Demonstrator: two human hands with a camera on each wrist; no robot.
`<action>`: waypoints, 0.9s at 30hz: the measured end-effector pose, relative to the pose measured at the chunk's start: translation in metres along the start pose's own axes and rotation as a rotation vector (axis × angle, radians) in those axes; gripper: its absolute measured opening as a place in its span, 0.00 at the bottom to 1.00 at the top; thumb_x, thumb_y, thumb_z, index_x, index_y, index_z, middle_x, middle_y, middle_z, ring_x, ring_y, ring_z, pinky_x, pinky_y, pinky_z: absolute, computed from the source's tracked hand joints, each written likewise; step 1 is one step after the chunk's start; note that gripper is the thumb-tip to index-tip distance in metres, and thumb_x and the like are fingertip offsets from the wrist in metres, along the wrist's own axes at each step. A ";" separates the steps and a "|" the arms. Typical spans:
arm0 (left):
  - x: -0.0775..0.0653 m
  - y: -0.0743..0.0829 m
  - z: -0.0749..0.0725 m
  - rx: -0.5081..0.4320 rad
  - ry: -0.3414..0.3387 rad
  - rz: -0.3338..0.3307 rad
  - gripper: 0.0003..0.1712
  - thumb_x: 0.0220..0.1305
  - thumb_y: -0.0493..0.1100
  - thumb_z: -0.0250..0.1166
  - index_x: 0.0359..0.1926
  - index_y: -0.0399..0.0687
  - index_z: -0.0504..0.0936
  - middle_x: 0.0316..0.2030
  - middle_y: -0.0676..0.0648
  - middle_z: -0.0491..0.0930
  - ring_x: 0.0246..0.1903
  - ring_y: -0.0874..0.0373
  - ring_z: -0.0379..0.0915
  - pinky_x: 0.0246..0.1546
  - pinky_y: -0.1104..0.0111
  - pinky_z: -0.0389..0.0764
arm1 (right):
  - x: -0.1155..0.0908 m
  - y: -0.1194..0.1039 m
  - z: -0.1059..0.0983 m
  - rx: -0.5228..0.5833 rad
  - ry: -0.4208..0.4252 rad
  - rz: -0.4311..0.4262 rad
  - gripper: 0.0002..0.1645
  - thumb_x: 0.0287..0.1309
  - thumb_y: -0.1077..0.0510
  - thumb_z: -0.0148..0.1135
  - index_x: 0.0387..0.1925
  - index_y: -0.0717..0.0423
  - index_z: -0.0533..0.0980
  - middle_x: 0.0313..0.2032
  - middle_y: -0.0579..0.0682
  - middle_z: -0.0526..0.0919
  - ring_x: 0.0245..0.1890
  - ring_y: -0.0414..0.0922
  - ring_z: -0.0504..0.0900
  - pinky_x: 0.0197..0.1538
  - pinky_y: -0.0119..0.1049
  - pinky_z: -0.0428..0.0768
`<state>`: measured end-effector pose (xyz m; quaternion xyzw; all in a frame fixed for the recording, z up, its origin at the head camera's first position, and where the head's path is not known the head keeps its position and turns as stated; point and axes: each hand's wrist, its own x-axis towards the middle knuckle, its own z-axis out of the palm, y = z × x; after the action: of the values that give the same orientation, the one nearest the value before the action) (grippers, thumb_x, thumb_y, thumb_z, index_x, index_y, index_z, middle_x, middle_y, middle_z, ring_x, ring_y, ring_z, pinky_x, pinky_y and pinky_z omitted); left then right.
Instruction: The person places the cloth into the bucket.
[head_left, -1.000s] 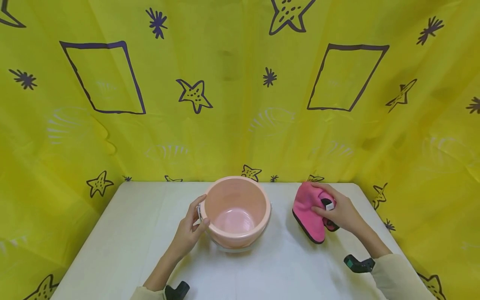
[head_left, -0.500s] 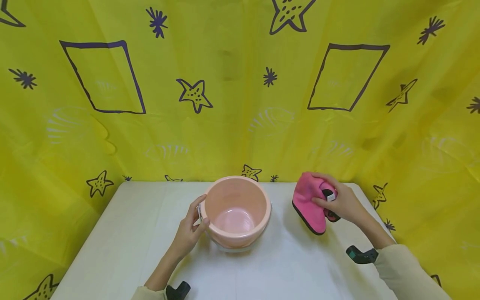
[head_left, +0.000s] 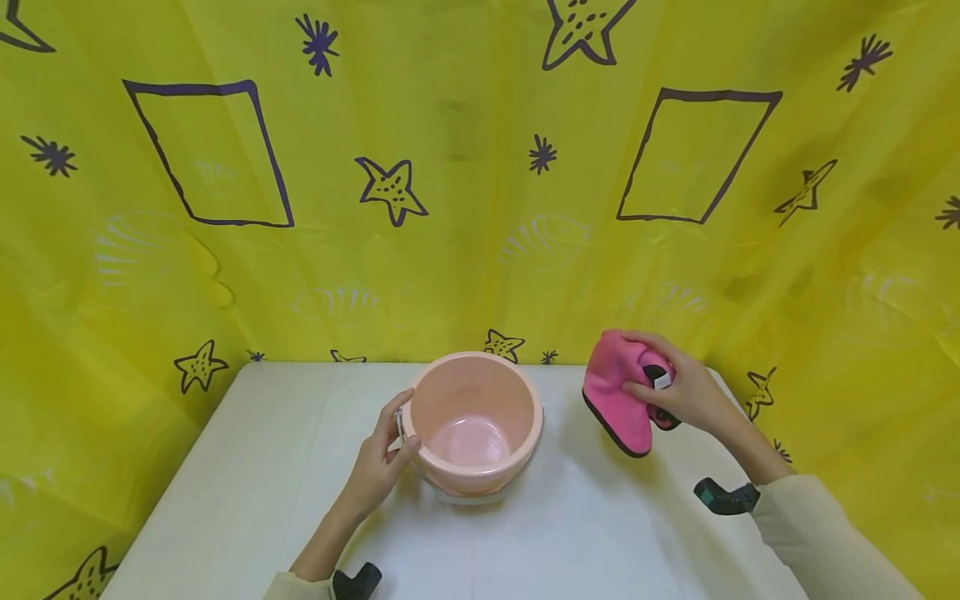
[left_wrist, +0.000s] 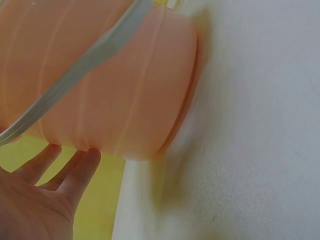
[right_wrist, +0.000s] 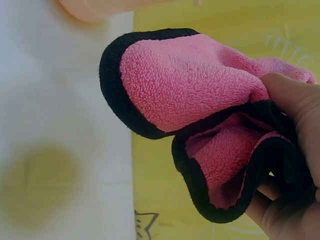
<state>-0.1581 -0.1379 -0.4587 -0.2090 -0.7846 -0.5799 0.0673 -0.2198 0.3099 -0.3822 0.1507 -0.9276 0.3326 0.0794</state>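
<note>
A peach plastic bucket (head_left: pixel 480 479) with a pale handle stands upright on the white table (head_left: pixel 570 533). My left hand (head_left: pixel 378 467) holds its left side, thumb at the front of the rim and fingers spread along the outer wall. The left wrist view shows fingertips (left_wrist: pixel 90 155) against the ribbed wall, below the slanting handle (left_wrist: pixel 75 75). On the right, my right hand (head_left: pixel 686 392) grips a bunched pink fleecy cloth (head_left: pixel 618 392) with black edging, raised over the table. Two folded lobes of the cloth (right_wrist: pixel 185 80) hang from the fingers in the right wrist view; a small white label shows.
A yellow curtain (head_left: pixel 450 275) printed with stars and shells hangs behind and on both sides of the table. Its folds come close to the table's back edge. A dark camera (head_left: pixel 727 497) is strapped at the right wrist, another (head_left: pixel 356 581) at the left.
My right hand has lifted the pink cloth upward from near the tabletop; its shadow now lies apart below it. The left hand and the bucket have stayed in place.
</note>
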 end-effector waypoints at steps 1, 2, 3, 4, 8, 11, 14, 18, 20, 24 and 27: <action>0.000 0.000 0.000 0.000 0.000 -0.001 0.36 0.69 0.36 0.56 0.74 0.48 0.53 0.72 0.39 0.57 0.65 0.34 0.62 0.55 0.46 0.74 | 0.001 -0.001 -0.001 -0.007 0.003 -0.009 0.44 0.49 0.43 0.75 0.67 0.34 0.66 0.47 0.56 0.79 0.40 0.53 0.79 0.33 0.40 0.82; 0.000 0.000 0.000 0.001 0.000 0.000 0.36 0.69 0.36 0.56 0.74 0.48 0.53 0.72 0.39 0.58 0.65 0.34 0.62 0.55 0.46 0.74 | 0.003 -0.003 -0.003 -0.013 0.005 -0.015 0.44 0.49 0.43 0.75 0.67 0.35 0.66 0.47 0.56 0.79 0.40 0.53 0.79 0.33 0.40 0.82; 0.000 0.000 0.000 0.000 0.000 0.000 0.36 0.69 0.36 0.56 0.74 0.49 0.53 0.72 0.38 0.58 0.65 0.34 0.62 0.55 0.46 0.74 | 0.004 -0.005 -0.004 -0.015 0.006 -0.022 0.44 0.49 0.43 0.75 0.67 0.35 0.66 0.47 0.56 0.79 0.40 0.52 0.79 0.34 0.40 0.82; 0.000 0.000 0.000 0.001 0.002 0.002 0.36 0.69 0.36 0.56 0.74 0.49 0.54 0.72 0.38 0.58 0.64 0.35 0.62 0.55 0.46 0.74 | 0.005 -0.006 -0.005 -0.019 0.008 -0.031 0.44 0.49 0.43 0.75 0.67 0.35 0.66 0.47 0.55 0.80 0.41 0.52 0.79 0.34 0.40 0.82; 0.000 0.000 0.000 0.000 0.010 0.011 0.36 0.68 0.34 0.56 0.74 0.48 0.54 0.71 0.37 0.59 0.64 0.34 0.63 0.54 0.45 0.75 | 0.011 -0.012 -0.009 -0.022 0.010 -0.060 0.44 0.48 0.44 0.75 0.67 0.36 0.66 0.47 0.55 0.79 0.40 0.52 0.79 0.34 0.40 0.82; 0.000 -0.001 0.001 -0.003 0.015 0.013 0.37 0.67 0.33 0.55 0.74 0.49 0.54 0.71 0.38 0.58 0.64 0.33 0.62 0.54 0.43 0.73 | 0.015 -0.017 -0.012 -0.018 0.008 -0.081 0.44 0.48 0.46 0.76 0.67 0.36 0.67 0.46 0.54 0.79 0.40 0.52 0.78 0.32 0.39 0.82; 0.000 -0.002 0.001 -0.011 0.013 0.011 0.37 0.68 0.34 0.55 0.74 0.49 0.54 0.72 0.38 0.58 0.65 0.33 0.62 0.54 0.43 0.73 | 0.018 -0.022 -0.014 -0.015 0.004 -0.093 0.44 0.48 0.47 0.76 0.67 0.36 0.67 0.46 0.54 0.79 0.39 0.51 0.78 0.32 0.38 0.82; 0.000 -0.005 0.001 -0.029 0.008 0.021 0.36 0.69 0.34 0.56 0.74 0.48 0.54 0.71 0.37 0.59 0.63 0.33 0.64 0.54 0.50 0.77 | 0.023 -0.030 -0.015 -0.020 0.009 -0.108 0.44 0.47 0.48 0.77 0.66 0.34 0.68 0.46 0.52 0.79 0.39 0.50 0.78 0.32 0.39 0.82; 0.000 -0.006 0.001 -0.037 0.009 0.031 0.36 0.68 0.34 0.56 0.74 0.48 0.54 0.70 0.35 0.60 0.62 0.33 0.65 0.53 0.54 0.78 | 0.027 -0.033 -0.016 -0.035 0.022 -0.128 0.44 0.45 0.50 0.78 0.65 0.33 0.69 0.45 0.51 0.80 0.38 0.49 0.78 0.31 0.39 0.81; 0.001 -0.026 0.002 -0.031 0.005 0.037 0.38 0.69 0.34 0.55 0.75 0.57 0.52 0.72 0.43 0.59 0.64 0.38 0.65 0.53 0.58 0.78 | 0.033 -0.040 -0.017 -0.044 0.027 -0.147 0.45 0.45 0.51 0.79 0.65 0.32 0.69 0.45 0.50 0.80 0.38 0.49 0.78 0.30 0.38 0.81; 0.001 -0.031 0.003 -0.033 0.005 0.028 0.38 0.69 0.35 0.55 0.75 0.60 0.52 0.73 0.47 0.57 0.65 0.39 0.64 0.53 0.56 0.79 | 0.036 -0.046 -0.017 -0.051 0.023 -0.154 0.44 0.45 0.51 0.79 0.64 0.32 0.69 0.45 0.49 0.80 0.38 0.49 0.78 0.30 0.38 0.82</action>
<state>-0.1714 -0.1420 -0.4871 -0.2195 -0.7716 -0.5924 0.0741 -0.2380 0.2793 -0.3327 0.2158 -0.9204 0.3035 0.1192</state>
